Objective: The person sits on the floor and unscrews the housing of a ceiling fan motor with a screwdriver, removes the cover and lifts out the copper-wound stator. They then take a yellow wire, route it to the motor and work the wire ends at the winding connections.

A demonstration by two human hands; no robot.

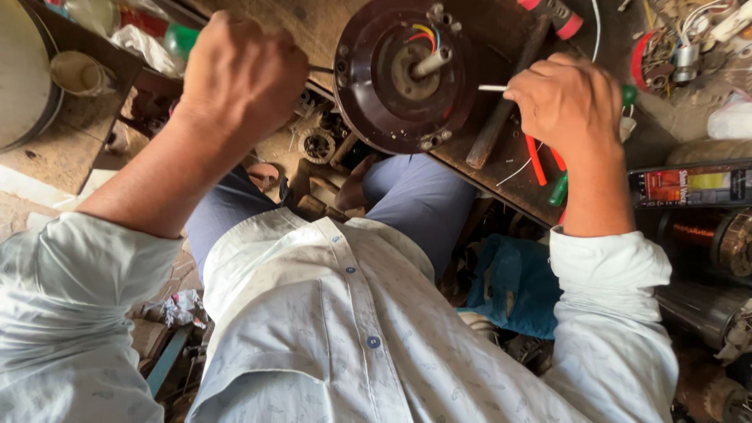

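A round dark brown motor housing lies on the wooden bench, with a central shaft and coloured wires coming out beside it. My left hand is closed in a fist around a thin metal tool whose tip reaches the housing's left rim. My right hand is closed on a thin white stick that points left toward the housing. A wooden hammer handle lies between the housing and my right hand.
Red-handled pliers and a green-handled tool lie on the bench under my right wrist. Copper motor windings and a flat printed box sit at right. A cup stands at upper left. A blue cloth lies below.
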